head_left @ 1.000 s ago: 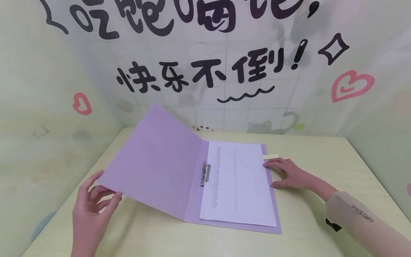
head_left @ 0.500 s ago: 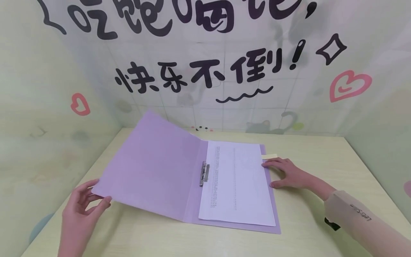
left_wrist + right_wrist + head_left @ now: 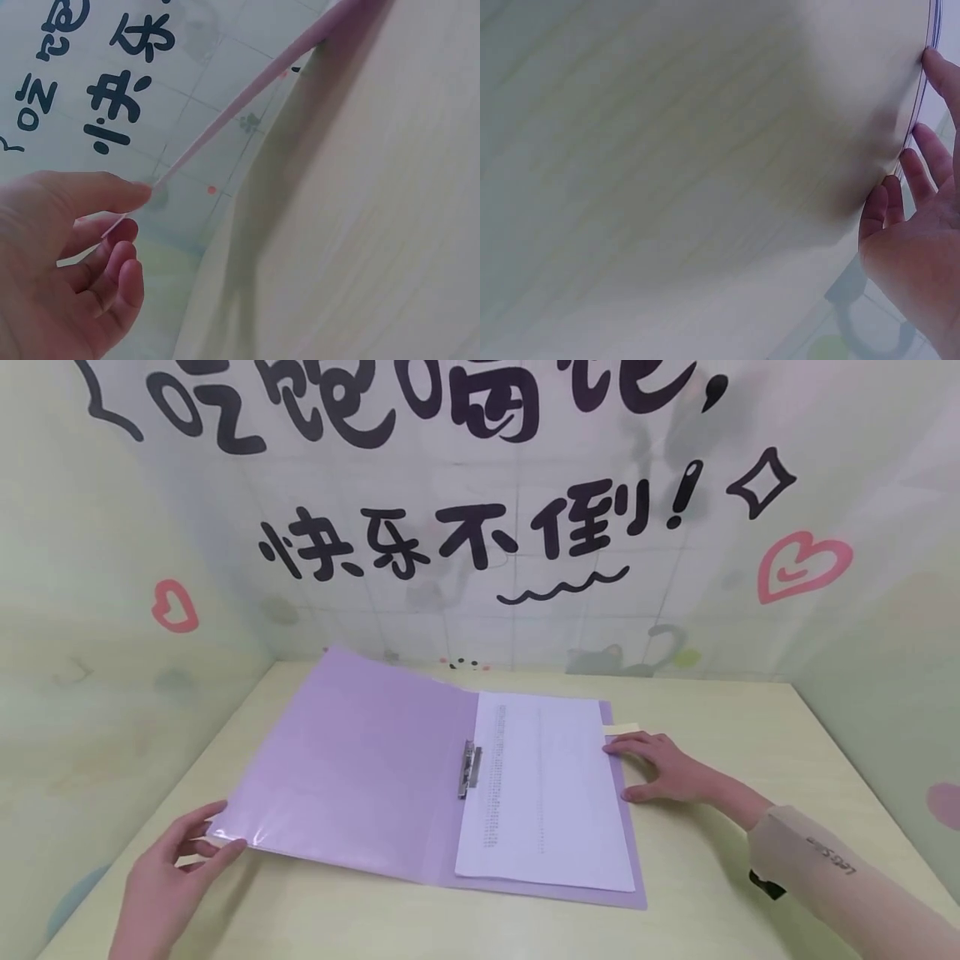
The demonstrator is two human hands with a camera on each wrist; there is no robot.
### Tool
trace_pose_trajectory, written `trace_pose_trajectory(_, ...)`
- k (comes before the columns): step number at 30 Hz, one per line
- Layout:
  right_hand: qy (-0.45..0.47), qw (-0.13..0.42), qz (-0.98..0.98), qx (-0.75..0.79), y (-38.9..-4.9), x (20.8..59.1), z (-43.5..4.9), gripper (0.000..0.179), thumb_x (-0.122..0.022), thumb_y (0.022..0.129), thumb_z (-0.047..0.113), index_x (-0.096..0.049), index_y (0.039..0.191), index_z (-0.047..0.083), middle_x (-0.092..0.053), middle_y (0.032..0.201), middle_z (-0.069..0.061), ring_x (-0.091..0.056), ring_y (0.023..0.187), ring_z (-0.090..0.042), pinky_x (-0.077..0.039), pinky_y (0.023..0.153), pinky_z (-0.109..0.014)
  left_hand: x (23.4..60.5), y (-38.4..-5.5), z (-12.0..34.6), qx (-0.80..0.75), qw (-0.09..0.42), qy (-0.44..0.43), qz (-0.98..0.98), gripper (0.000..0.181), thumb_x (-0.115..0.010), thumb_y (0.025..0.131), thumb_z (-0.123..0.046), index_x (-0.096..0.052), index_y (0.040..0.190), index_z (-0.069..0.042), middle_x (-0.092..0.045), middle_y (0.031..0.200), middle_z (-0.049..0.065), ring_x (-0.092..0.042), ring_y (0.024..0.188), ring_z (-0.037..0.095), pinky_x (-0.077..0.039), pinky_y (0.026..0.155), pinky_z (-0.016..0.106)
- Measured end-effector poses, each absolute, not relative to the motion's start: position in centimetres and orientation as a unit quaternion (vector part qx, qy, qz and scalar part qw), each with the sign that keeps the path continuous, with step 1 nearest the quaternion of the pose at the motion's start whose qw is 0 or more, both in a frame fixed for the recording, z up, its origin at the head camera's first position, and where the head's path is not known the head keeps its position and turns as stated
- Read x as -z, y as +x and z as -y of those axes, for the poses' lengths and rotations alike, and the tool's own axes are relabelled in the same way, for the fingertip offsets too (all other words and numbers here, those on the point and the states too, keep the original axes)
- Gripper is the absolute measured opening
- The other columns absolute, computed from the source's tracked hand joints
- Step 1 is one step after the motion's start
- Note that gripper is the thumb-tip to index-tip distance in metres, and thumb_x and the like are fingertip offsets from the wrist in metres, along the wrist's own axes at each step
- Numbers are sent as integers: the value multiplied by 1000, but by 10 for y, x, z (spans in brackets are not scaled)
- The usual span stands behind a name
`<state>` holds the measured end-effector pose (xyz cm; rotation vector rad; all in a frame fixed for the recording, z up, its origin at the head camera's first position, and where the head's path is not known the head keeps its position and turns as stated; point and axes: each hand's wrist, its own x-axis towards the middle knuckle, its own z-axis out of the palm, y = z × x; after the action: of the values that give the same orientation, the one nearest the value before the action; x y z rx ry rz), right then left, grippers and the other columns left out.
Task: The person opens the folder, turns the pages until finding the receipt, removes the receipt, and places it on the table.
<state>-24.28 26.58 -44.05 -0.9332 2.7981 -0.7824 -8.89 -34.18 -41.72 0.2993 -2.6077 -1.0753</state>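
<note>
Pinching the purple folder [image 3: 352, 768] on the table [image 3: 525, 935] by one cover corner with left hand [image 3: 161, 872], resting spread right hand [image 3: 671, 772] against opposite edge; probably light, bendy, slick, best held by corners.

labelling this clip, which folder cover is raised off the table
The bare left cover, its outer edge held up by the left hand; the right cover lies on the table under the white paper.

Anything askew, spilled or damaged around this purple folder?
Nothing looks spilled or damaged. One small oddity: a pale tab sticks out past the right edge of the purple folder, near the right hand, while the printed sheet lies inside.
</note>
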Motion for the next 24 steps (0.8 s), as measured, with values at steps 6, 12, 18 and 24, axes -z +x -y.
trace_pose_trajectory(6,-308,44,-916,252,-242,440,-264,66,-79,81,35,-55,135,7,-52,142,-19,-44,127,-42,-33,101,-55,416,-93,351,322,86,114,936,61,-78,85,-32,-52,135,-9,-49,86,-35,-49,71,-11,-41,57,19)
trace_pose_trajectory(12,-307,48,-915,256,-241,437,-263,65,-80,80,33,-56,135,6,-52,141,-20,-44,127,-42,-33,101,-54,415,-100,355,297,33,104,949,64,-78,84,-33,-50,136,-7,-62,95,-6,-48,70,-9,-41,59,20)
trace_pose_trajectory(18,-304,49,-916,256,-240,437,-261,66,-80,80,33,-55,135,6,-51,141,-21,-44,127,-42,-34,99,-52,421,-104,360,268,12,81,960,63,-78,83,-35,-53,132,-4,-68,101,10,-45,72,-16,-42,62,18)
trace_pose_trajectory(24,-306,43,-916,255,-240,438,-262,65,-80,80,33,-56,135,6,-52,141,-21,-44,125,-42,-34,98,-51,428,-107,364,269,-12,80,960,65,-79,82,-38,-55,131,-2,-68,103,11,-44,75,-15,-43,65,17)
